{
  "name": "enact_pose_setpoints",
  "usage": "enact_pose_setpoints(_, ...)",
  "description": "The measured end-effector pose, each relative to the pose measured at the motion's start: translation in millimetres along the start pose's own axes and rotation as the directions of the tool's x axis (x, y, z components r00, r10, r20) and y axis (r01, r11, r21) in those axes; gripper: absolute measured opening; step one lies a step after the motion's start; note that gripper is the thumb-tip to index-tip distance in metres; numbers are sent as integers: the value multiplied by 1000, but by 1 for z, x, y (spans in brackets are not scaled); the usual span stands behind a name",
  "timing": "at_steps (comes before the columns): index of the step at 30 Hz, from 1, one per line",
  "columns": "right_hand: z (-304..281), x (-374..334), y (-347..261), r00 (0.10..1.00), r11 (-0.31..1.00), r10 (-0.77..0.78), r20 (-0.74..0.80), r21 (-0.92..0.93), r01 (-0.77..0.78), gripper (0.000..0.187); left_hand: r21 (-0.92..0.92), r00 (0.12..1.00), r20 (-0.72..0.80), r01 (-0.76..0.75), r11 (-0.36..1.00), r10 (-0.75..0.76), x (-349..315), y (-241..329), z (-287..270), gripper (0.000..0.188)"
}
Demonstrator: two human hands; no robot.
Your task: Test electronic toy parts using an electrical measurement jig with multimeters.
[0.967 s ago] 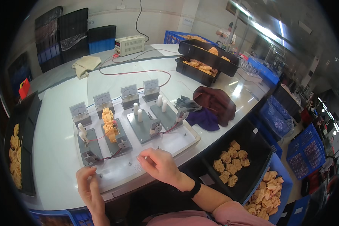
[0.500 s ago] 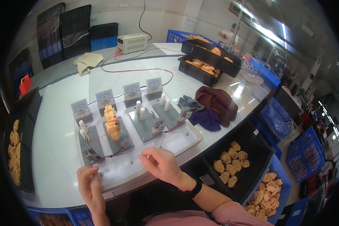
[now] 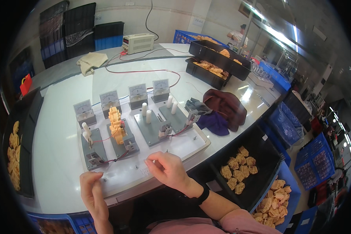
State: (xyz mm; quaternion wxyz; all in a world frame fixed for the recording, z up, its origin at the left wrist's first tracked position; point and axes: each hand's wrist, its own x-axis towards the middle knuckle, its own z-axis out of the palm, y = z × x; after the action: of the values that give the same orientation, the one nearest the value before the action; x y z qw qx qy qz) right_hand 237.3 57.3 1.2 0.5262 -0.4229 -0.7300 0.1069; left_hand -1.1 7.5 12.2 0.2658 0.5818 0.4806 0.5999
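Note:
My left hand [image 3: 93, 193] is at the front left edge of a white test board [image 3: 152, 175], fingers loosely bent and apart, beside a small toggle switch [image 3: 104, 179]. My right hand [image 3: 167, 169] hovers over the board's front, thumb and fingers parted, close to another small switch [image 3: 136, 167]. No object shows in either hand. A yellow plastic gearbox [image 3: 116, 124] stands on the second grey fixture plate [image 3: 130, 134] from the left. The leftmost fixture [image 3: 99, 144] has white pegs and no gearbox. Analog panel meters [image 3: 109, 102] line up behind the fixtures.
A black tray [image 3: 245, 191] of yellow gearboxes and a blue bin [image 3: 294, 191] sit at my right. Another black tray [image 3: 25, 140] is at the left. Farther back are cloths [image 3: 226, 111], stacked black trays [image 3: 206, 76] and a power supply [image 3: 138, 43]. A person [image 3: 238, 37] stands far off.
A blurred grey patch at the front of the second fixture is now a sharp bracket. My hands have hardly moved; the view has shifted slightly.

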Motion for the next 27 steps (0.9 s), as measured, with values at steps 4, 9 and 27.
enact_pose_setpoints(4, 1, 0, 0, 1000, 1000, -7, -6, 5, 7, 12, -6, 1000, 18, 14, 1000, -14, -1, -2, -1, 18)
enact_pose_setpoints(9, 1, -1, 1, 1000, 1000, 14, 7, 9, -14, 12, 19, 999, 33, 24, 1000, -25, -2, -3, -2, 19)
enact_pose_setpoints(27, -3, -2, 1, 997, 999, 32, 66, -6, -32, 8, -81, 992, -39, 119, 990, -123, -3, 0, 2, 15)
